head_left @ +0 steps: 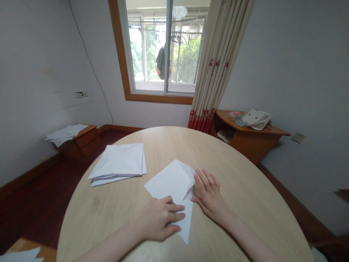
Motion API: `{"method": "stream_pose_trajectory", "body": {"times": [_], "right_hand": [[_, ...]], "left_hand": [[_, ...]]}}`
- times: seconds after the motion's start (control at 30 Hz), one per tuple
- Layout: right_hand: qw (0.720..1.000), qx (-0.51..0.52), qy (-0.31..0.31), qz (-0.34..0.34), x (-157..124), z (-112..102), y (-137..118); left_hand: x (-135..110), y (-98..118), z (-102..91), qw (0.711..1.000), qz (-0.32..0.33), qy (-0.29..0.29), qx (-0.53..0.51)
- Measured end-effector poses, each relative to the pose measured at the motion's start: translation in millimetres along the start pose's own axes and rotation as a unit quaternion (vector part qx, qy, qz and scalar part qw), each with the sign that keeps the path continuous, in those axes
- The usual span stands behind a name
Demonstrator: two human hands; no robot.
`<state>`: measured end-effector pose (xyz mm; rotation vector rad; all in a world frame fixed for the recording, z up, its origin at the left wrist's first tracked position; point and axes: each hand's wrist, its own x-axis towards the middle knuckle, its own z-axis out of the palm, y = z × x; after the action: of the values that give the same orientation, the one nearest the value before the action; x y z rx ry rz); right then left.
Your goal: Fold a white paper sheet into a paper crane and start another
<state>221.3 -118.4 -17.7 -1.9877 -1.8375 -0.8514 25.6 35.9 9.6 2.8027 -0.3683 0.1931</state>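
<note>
A white sheet of paper [169,180], partly folded, lies on the round wooden table in front of me. Its lower part narrows to a point towards me, and a flap [187,176] on its right side stands slightly raised. My left hand [162,218] rests flat on the lower part of the sheet, fingers spread. At the right edge, my right hand [208,193] touches the raised flap, its fingers stretched out and its thumb apart from them. Whether the right fingertips pinch any paper is hard to see.
On the left of the round table [245,203] lies a stack of folded white paper [120,160]. Beyond it, a low cabinet [87,142] holds more sheets. A corner desk [253,142] with a bag [257,118] stands at the right, near the curtain [218,65] and window.
</note>
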Motion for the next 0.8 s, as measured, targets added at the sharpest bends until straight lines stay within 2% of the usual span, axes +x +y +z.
{"method": "stream_pose_trajectory", "body": {"times": [0.3, 0.4, 0.57, 0.8], "right_hand": [[0.999, 0.026, 0.010, 0.020, 0, 3, 0], [0.997, 0.047, 0.012, 0.065, -1, 7, -2], [0.988, 0.054, -0.020, 0.142, -1, 12, -10], [0.984, 0.055, -0.003, 0.168, -1, 13, -12]], "left_hand": [[2, -5, 5.8, 0.999, 0.033, 0.032, 0.011], [4, -8, 9.4, 0.998, 0.038, 0.050, 0.009], [7, -11, 11.6, 0.996, 0.047, 0.070, -0.042], [7, -10, 10.7, 0.995, 0.063, 0.056, -0.058]]}}
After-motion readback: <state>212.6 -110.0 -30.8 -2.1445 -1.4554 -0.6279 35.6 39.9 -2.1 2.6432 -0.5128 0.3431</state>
